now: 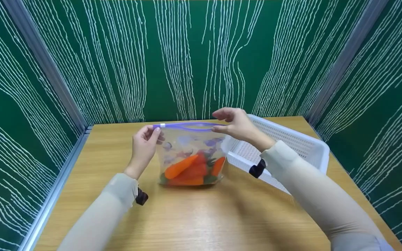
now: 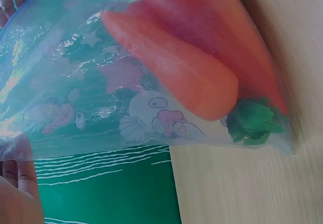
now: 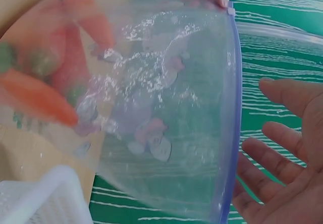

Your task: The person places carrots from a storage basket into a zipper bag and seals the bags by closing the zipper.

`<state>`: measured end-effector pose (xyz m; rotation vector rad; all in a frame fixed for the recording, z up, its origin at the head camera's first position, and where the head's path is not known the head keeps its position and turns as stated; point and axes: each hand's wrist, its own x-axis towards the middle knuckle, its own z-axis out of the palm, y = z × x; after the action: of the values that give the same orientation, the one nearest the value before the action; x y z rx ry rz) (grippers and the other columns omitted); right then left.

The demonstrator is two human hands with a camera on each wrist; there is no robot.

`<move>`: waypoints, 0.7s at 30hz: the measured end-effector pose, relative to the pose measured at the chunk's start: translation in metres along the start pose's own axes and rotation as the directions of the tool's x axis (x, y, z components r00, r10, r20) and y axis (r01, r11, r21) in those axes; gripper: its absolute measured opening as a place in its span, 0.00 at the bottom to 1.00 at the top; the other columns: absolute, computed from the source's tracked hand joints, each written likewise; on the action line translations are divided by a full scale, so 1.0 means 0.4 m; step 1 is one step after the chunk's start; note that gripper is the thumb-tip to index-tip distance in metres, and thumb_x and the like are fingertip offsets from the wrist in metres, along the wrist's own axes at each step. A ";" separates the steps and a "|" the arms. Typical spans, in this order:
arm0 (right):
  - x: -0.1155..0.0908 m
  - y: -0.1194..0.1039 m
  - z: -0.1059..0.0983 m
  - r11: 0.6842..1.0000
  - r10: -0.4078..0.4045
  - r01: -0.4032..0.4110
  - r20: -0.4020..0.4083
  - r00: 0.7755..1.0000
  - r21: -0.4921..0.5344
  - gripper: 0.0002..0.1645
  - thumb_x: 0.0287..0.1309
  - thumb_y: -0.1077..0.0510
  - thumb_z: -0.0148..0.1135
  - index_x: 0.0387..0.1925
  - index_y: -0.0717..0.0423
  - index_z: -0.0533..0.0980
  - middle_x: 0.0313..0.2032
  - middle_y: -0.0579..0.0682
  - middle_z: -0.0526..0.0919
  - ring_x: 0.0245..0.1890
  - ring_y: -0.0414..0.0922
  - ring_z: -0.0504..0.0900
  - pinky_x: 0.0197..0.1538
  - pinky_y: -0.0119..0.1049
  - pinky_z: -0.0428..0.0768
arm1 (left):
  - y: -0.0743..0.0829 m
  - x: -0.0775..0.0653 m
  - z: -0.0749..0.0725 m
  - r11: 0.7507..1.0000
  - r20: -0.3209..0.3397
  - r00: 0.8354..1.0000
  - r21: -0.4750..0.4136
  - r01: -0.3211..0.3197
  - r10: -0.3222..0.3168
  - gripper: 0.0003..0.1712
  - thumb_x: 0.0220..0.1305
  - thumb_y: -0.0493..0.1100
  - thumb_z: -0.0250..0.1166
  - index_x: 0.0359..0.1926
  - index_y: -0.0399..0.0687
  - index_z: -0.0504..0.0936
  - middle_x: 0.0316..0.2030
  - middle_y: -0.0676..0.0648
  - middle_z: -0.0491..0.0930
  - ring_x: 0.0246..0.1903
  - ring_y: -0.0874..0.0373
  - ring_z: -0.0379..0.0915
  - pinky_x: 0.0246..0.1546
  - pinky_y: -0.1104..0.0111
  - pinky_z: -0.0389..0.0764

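A clear slider zip bag (image 1: 178, 144) with a purple zip strip and printed cartoon figures stands upright on the table. Inside it lie several orange and red carrots (image 1: 181, 167) with green tops (image 2: 252, 123). My left hand (image 1: 146, 141) pinches the bag's top left corner beside the white slider (image 1: 162, 125). At the top right end my right hand (image 1: 237, 125) has its fingers spread and relaxed. In the right wrist view its fingers (image 3: 275, 158) come close to the purple strip; whether they touch it I cannot tell. The bag's mouth gapes between the hands.
A white perforated plastic basket (image 1: 291, 137) sits to the right of the bag, partly behind my right forearm. The wooden table (image 1: 194, 216) ends at a green wall (image 1: 201, 69) with white wavy lines. Metal posts (image 1: 44, 59) stand at the corners.
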<state>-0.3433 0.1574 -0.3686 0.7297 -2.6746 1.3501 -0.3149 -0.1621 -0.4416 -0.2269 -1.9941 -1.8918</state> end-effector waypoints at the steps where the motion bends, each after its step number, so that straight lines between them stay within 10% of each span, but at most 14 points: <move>1: 0.003 -0.004 0.005 1.000 -0.007 0.007 0.000 1.000 -0.002 0.28 0.63 0.60 0.79 0.63 0.63 0.82 0.63 0.62 0.86 0.65 0.61 0.83 0.73 0.57 0.78 | 0.000 -0.001 0.000 1.000 0.000 1.000 -0.006 -0.005 0.005 0.08 0.80 0.33 0.61 0.44 0.31 0.83 0.33 0.45 0.88 0.31 0.63 0.86 0.37 0.72 0.90; 21: 0.052 -0.083 0.114 0.998 -0.047 0.049 0.067 0.997 -0.029 0.25 0.66 0.54 0.77 0.62 0.56 0.84 0.62 0.55 0.87 0.66 0.55 0.83 0.76 0.55 0.78 | 0.006 -0.006 -0.004 0.999 0.040 0.999 0.031 0.008 -0.010 0.08 0.81 0.35 0.61 0.46 0.34 0.85 0.36 0.43 0.88 0.34 0.59 0.86 0.41 0.70 0.90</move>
<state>-0.3402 0.0972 -0.3666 0.8439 -2.7029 1.2939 -0.3114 -0.1630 -0.4402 -0.2493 -2.0523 -1.8742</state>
